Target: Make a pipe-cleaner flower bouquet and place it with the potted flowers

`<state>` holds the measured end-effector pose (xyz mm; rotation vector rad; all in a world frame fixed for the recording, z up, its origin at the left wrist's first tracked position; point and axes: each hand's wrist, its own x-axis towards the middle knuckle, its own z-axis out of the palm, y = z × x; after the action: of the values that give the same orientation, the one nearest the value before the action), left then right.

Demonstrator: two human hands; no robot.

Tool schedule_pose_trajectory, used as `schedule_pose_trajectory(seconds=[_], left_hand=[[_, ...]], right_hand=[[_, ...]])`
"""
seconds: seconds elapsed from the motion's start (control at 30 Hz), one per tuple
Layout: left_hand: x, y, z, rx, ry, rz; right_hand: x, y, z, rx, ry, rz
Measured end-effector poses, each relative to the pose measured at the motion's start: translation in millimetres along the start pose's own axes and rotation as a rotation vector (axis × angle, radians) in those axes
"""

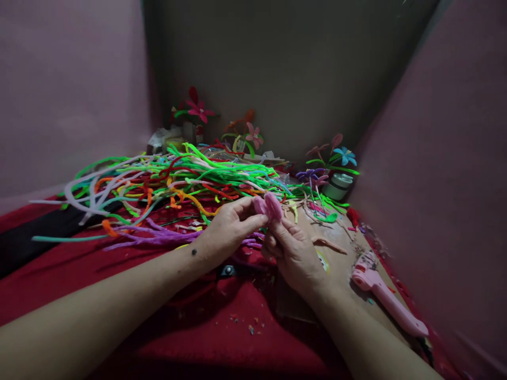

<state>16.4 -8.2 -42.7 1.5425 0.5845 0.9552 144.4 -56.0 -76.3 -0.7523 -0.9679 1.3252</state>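
Near the middle of the view, a small pink fuzzy piece [273, 207] with rounded petal-like loops is held between both hands. My left hand [227, 229] reaches in from the left, its thumb and fingers pinching the left loop. My right hand [295, 250] grips the piece from below, thumb up and fingers curled in. The fingertips of the two hands nearly meet. Behind them lies a big heap of coloured fuzzy stems [222, 171], mostly green, with purple stems [154, 235] at its front.
A pink glue gun [392, 306] lies on a brown board [340, 232] at the right. Fuzzy flowers stand at the back, one group by a pale round container [338, 186]. Small scraps dot the red cloth [222, 327]. A black strap [35, 240] lies left.
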Motion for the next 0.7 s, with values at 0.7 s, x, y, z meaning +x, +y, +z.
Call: schedule_pose_trajectory(seconds=[0.7], left_hand=[[0.4, -13.3, 2.5, -0.143, -0.139, -0.161]], right_hand=[[3.2, -3.0, 4.2, 0.267, 0.024, 0.067]])
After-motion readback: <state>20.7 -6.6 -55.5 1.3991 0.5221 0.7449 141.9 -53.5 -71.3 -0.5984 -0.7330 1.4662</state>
